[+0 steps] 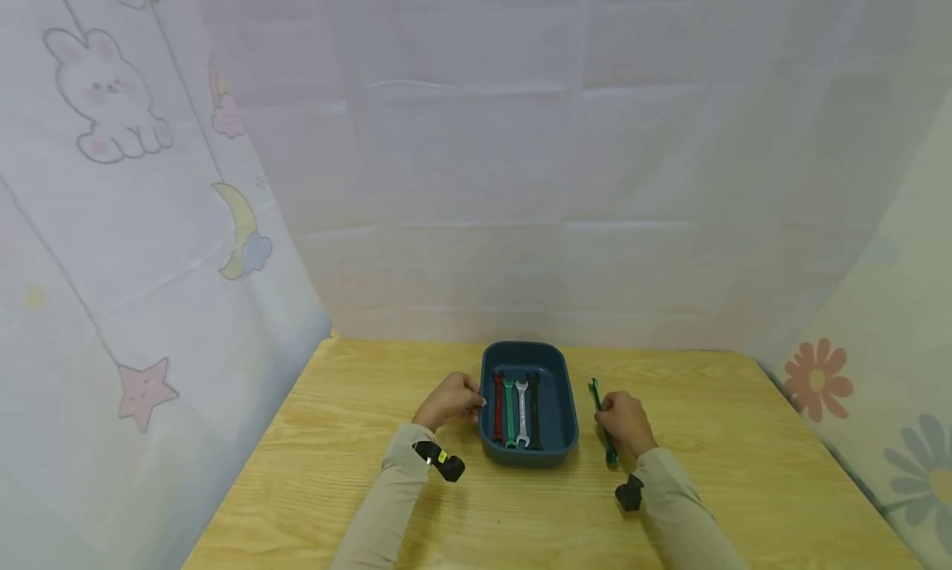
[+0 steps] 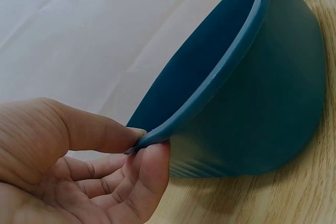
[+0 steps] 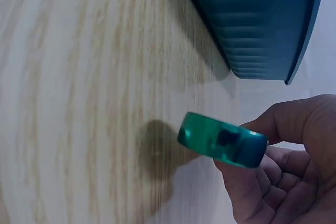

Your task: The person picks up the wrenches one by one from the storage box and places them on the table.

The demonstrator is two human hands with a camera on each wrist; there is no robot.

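A blue plastic bin (image 1: 554,405) stands on the table. Inside it, side by side, lie a red wrench (image 1: 499,409), a green wrench (image 1: 510,413), a silver wrench (image 1: 523,413) and a black wrench (image 1: 534,413). My left hand (image 1: 452,400) pinches the bin's left rim between thumb and fingers, as the left wrist view shows close up. To the right of the bin, my right hand (image 1: 626,421) holds another green wrench (image 3: 220,139) by its middle. In the right wrist view its end points toward the camera, above the table, casting a shadow.
The wooden table (image 1: 714,438) reaches back to a pale hanging sheet (image 1: 476,182). Printed cloth walls flank it, with a rabbit (image 1: 111,91) on the left and flowers (image 1: 816,380) on the right. Both sleeves carry black wrist cameras.
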